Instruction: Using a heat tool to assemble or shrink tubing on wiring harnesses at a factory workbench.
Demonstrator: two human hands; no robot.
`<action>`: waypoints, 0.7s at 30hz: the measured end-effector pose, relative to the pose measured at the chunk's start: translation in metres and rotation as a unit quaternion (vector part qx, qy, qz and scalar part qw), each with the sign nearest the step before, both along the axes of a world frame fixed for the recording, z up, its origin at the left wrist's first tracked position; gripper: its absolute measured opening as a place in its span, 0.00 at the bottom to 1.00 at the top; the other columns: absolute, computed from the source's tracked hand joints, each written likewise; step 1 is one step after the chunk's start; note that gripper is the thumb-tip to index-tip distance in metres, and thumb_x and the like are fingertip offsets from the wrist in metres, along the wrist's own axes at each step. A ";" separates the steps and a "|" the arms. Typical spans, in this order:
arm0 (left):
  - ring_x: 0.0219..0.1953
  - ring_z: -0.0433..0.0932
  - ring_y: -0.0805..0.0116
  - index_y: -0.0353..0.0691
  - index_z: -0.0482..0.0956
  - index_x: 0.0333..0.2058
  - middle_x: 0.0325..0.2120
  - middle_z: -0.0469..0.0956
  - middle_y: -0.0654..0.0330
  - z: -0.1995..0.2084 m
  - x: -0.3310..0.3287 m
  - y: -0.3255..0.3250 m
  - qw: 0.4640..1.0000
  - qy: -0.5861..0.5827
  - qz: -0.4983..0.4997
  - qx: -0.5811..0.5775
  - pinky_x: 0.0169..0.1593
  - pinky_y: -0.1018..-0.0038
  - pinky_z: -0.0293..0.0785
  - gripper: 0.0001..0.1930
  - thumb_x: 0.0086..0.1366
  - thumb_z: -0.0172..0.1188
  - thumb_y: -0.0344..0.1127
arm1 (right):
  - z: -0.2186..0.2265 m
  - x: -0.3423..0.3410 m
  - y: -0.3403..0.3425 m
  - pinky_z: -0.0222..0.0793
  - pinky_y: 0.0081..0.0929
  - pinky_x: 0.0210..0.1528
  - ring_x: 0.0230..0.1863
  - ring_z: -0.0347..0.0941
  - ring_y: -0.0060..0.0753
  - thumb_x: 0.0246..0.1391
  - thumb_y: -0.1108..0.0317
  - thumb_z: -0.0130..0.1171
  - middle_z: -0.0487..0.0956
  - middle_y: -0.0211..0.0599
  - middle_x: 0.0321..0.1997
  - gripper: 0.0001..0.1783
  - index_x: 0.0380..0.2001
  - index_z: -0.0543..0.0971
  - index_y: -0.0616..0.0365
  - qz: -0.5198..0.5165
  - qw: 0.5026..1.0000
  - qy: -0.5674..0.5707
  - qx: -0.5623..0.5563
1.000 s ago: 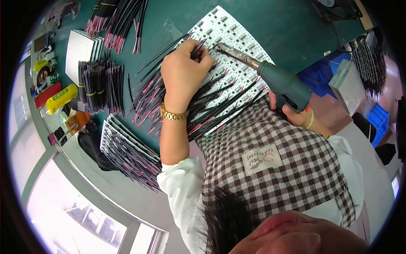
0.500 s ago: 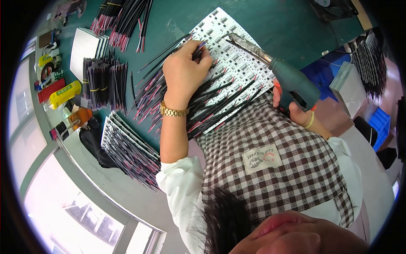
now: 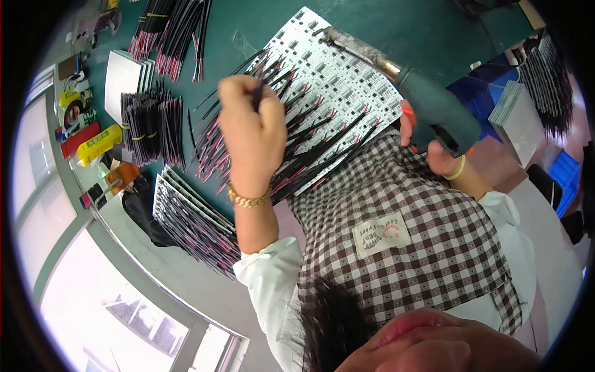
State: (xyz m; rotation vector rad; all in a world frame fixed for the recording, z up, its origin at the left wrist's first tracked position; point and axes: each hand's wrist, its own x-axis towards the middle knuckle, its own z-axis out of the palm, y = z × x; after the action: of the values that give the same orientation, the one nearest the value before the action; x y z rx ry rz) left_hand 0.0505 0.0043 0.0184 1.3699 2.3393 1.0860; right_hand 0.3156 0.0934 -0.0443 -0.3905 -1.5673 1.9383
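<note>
My left hand is closed, thumb against the fingers, around a slim dark piece that looks like a wire; most of it is hidden in the fist. The hand hovers over many black wires with red ends, which lie across the lower left part of a white circuit board panel. Many of these wires meet the panel at their tips. In my right hand is a dark green soldering gun, fingers wrapped round its handle. Its metal barrel lies above the panel, the tip near the upper edge.
Bundles of black and red wires lie at the far left, with more tied bundles nearer. White panels stand beside them. A wired stack sits at the table's left edge. To the right are more panels and blue bins.
My left hand has pulled back from the panel, to the left and toward me, still closed. The soldering gun has shifted slightly; its tip is a little farther left and up.
</note>
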 end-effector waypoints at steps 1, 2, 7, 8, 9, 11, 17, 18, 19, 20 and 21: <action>0.15 0.68 0.62 0.35 0.67 0.34 0.15 0.70 0.56 0.000 -0.001 0.000 1.000 -0.006 -0.004 -0.017 0.23 0.68 0.66 0.08 0.57 0.56 0.27 | 0.007 -0.003 -0.001 0.65 0.24 0.36 0.31 0.69 0.24 0.58 0.57 0.55 0.74 0.34 0.33 0.24 0.51 0.69 0.64 -0.001 1.000 0.006 0.008; 0.15 0.69 0.63 0.35 0.68 0.32 0.15 0.71 0.56 -0.006 0.002 0.003 1.000 -0.017 0.002 -0.025 0.23 0.69 0.66 0.07 0.56 0.57 0.28 | 0.004 -0.003 -0.002 0.63 0.22 0.33 0.29 0.68 0.23 0.57 0.47 0.52 0.73 0.34 0.31 0.33 0.54 0.67 0.64 -0.005 0.999 -0.031 0.032; 0.18 0.72 0.74 0.33 0.76 0.31 0.17 0.76 0.59 -0.029 0.009 0.009 0.999 -0.021 0.028 0.002 0.26 0.77 0.69 0.08 0.53 0.62 0.31 | -0.008 0.012 -0.008 0.61 0.20 0.30 0.28 0.67 0.21 0.55 0.36 0.50 0.72 0.33 0.29 0.42 0.57 0.65 0.64 -0.017 0.995 -0.090 0.031; 0.18 0.72 0.74 0.33 0.76 0.31 0.17 0.76 0.59 -0.032 0.009 0.009 0.999 -0.022 0.028 0.002 0.26 0.77 0.69 0.08 0.53 0.62 0.31 | -0.008 0.015 -0.010 0.61 0.20 0.30 0.28 0.66 0.21 0.55 0.37 0.51 0.72 0.33 0.30 0.42 0.58 0.64 0.64 -0.014 0.995 -0.097 0.030; 0.18 0.73 0.75 0.33 0.77 0.30 0.17 0.77 0.59 -0.035 0.009 0.010 0.999 -0.038 0.035 0.005 0.26 0.78 0.69 0.09 0.53 0.63 0.32 | -0.007 0.017 -0.011 0.61 0.21 0.30 0.28 0.66 0.21 0.55 0.37 0.51 0.72 0.33 0.30 0.42 0.58 0.64 0.64 -0.011 0.994 -0.104 0.029; 0.18 0.73 0.75 0.33 0.78 0.30 0.18 0.77 0.59 -0.036 0.006 0.008 0.998 -0.051 0.047 0.006 0.27 0.78 0.69 0.09 0.52 0.63 0.33 | -0.005 0.020 -0.013 0.60 0.21 0.30 0.29 0.66 0.21 0.55 0.38 0.51 0.72 0.33 0.30 0.41 0.58 0.64 0.64 0.005 0.994 -0.106 0.031; 0.19 0.74 0.75 0.36 0.79 0.28 0.17 0.77 0.61 -0.027 0.008 0.010 0.994 -0.070 0.062 -0.063 0.28 0.79 0.69 0.08 0.52 0.64 0.34 | -0.007 0.020 -0.014 0.59 0.20 0.30 0.28 0.67 0.21 0.56 0.41 0.51 0.73 0.33 0.30 0.38 0.57 0.65 0.65 0.038 0.993 -0.107 0.026; 0.19 0.75 0.73 0.37 0.79 0.28 0.17 0.78 0.61 -0.029 0.007 0.010 0.995 -0.063 0.062 -0.051 0.28 0.77 0.70 0.08 0.51 0.65 0.35 | -0.006 0.018 -0.014 0.59 0.20 0.30 0.28 0.67 0.21 0.56 0.42 0.52 0.73 0.34 0.30 0.38 0.56 0.65 0.65 0.038 0.994 -0.100 0.008; 0.19 0.76 0.72 0.38 0.79 0.28 0.17 0.78 0.60 -0.030 0.007 0.011 0.996 -0.058 0.062 -0.040 0.28 0.76 0.70 0.09 0.51 0.65 0.36 | -0.005 0.018 -0.013 0.59 0.20 0.30 0.28 0.67 0.21 0.56 0.42 0.52 0.73 0.34 0.30 0.38 0.56 0.65 0.65 0.039 0.994 -0.101 0.008; 0.19 0.76 0.72 0.38 0.79 0.28 0.17 0.78 0.60 -0.028 0.008 0.012 0.995 -0.059 0.063 -0.041 0.28 0.76 0.70 0.09 0.51 0.65 0.36 | -0.002 0.018 -0.011 0.59 0.20 0.30 0.28 0.67 0.21 0.56 0.42 0.52 0.73 0.33 0.30 0.38 0.56 0.65 0.65 0.051 0.992 -0.113 0.013; 0.20 0.76 0.69 0.38 0.80 0.28 0.18 0.78 0.59 -0.025 0.008 0.013 0.996 -0.036 0.057 -0.057 0.28 0.75 0.71 0.09 0.50 0.65 0.36 | 0.000 0.017 -0.010 0.60 0.21 0.31 0.28 0.67 0.21 0.56 0.42 0.52 0.73 0.33 0.31 0.37 0.55 0.66 0.65 0.064 0.990 -0.124 0.017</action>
State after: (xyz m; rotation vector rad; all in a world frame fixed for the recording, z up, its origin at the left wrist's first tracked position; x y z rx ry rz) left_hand 0.0587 0.0176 -0.0069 1.1504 2.4124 0.9969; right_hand 0.3330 0.0834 -0.0447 -0.5464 -1.8211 2.0172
